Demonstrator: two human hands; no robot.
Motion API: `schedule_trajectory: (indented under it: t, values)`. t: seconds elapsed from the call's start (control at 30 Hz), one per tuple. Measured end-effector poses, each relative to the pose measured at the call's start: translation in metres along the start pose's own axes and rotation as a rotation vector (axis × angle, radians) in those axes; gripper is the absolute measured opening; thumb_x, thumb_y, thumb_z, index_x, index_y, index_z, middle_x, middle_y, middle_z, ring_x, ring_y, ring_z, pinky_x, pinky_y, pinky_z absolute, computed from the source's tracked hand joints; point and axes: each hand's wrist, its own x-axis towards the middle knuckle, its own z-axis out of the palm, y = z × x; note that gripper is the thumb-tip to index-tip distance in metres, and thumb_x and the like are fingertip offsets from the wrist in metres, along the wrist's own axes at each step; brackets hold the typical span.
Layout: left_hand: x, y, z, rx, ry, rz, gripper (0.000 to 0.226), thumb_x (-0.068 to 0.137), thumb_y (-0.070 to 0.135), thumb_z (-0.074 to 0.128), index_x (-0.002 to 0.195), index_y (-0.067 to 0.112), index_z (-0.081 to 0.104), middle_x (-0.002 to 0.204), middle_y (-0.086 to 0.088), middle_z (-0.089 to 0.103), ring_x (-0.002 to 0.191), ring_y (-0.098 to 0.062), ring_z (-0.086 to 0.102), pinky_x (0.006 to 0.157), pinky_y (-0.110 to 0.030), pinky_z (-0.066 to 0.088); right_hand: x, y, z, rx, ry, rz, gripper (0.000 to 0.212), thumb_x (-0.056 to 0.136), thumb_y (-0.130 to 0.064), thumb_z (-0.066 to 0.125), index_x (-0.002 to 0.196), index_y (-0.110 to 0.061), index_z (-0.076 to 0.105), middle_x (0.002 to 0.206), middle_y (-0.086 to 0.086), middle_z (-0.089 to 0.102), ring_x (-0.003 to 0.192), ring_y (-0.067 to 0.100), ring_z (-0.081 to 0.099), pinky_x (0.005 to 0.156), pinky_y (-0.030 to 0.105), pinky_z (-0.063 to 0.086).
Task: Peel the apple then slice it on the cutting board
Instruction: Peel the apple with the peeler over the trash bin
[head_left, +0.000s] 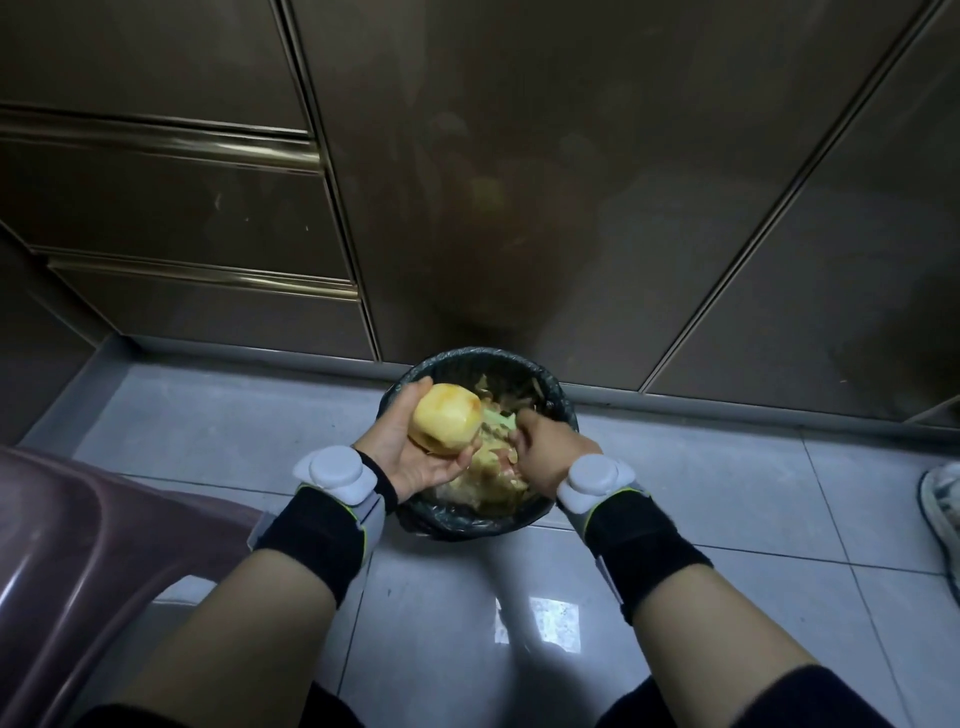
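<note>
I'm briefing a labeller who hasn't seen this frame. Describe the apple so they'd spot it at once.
On the tiled floor by the cabinets stands a black-lined bin. Above its left rim the left hand cups the apple: pale yellow, peeled and whole, unlike the mixed scraps lying in the bin.

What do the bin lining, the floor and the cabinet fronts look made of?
Bin lining: thin black plastic film, crinkled and glossy at the rim. Floor: glazed pale tiles, with grout lines and a bright reflection. Cabinet fronts: likely brushed metal or laminate, dull brown sheen.
</note>
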Motion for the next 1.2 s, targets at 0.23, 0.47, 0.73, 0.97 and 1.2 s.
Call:
schedule_trajectory:
  t: [0.23,0.47,0.73,0.97,1.2]
  values:
    - [0.001,0.0,0.001,-0.067,0.051,0.13,0.059,0.081,0.04,0.074,0.129,0.012,0.053,0.128,-0.019,0.057,0.108,-0.038,0.061,0.07,-0.052,0.058,-0.011,-0.018,-0.016,0.104,0.238,-0.113,0.018,0.102,-0.037,0.03,0.092,-0.022,0.033,0.077,0.003,0.055,0.078,0.033,0.058,0.064,0.037,0.043]
    - [0.001,-0.002,0.005,-0.018,0.065,0.099,0.054,0.087,0.048,0.064,0.124,0.009,0.059,0.116,-0.016,0.066,0.097,-0.031,0.065,0.065,-0.045,0.059,-0.022,-0.034,-0.017,0.058,0.247,-0.296,0.018,0.101,-0.038,0.033,0.1,-0.022,0.041,0.085,0.004,0.064,0.079,0.034,0.06,0.07,0.042,0.05]
    - [-0.001,0.0,0.007,0.0,0.057,0.074,0.05,0.087,0.043,0.066,0.124,0.012,0.053,0.128,-0.02,0.057,0.101,-0.037,0.062,0.066,-0.048,0.058,-0.005,-0.013,-0.001,-0.06,0.018,-0.022,0.023,0.099,-0.039,0.036,0.108,-0.023,0.049,0.103,0.01,0.067,0.09,0.033,0.064,0.068,0.033,0.045]
    - [0.007,0.0,-0.003,-0.084,0.077,-0.016,0.088,0.066,0.06,0.078,0.13,0.007,0.049,0.126,-0.027,0.056,0.098,-0.047,0.064,0.076,-0.053,0.057,-0.004,-0.015,-0.007,0.031,0.173,0.003,0.024,0.102,-0.038,0.028,0.103,-0.017,0.041,0.091,0.01,0.065,0.083,0.034,0.061,0.069,0.037,0.045]
    - [0.008,0.001,0.002,-0.063,0.055,0.023,0.06,0.085,0.046,0.064,0.13,0.008,0.051,0.124,-0.025,0.058,0.102,-0.043,0.063,0.073,-0.046,0.059,-0.003,-0.01,-0.007,0.018,0.152,0.044,0.028,0.101,-0.039,0.03,0.108,-0.016,0.043,0.096,0.011,0.066,0.088,0.034,0.061,0.071,0.036,0.045]
